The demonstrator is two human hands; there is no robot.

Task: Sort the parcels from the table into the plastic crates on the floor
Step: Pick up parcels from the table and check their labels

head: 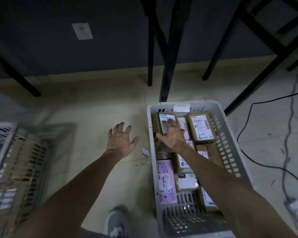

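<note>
The right hand rests with fingers spread on a labelled parcel in the white crate; the left hand hovers open above the floor.

Single wide-angle view from the head.
It looks steeply down at the floor, close above the white crate.

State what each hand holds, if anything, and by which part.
Left hand holds nothing. Right hand presses spread fingers on the labelled top of a brown parcel in the white crate; no clear grip.
</note>
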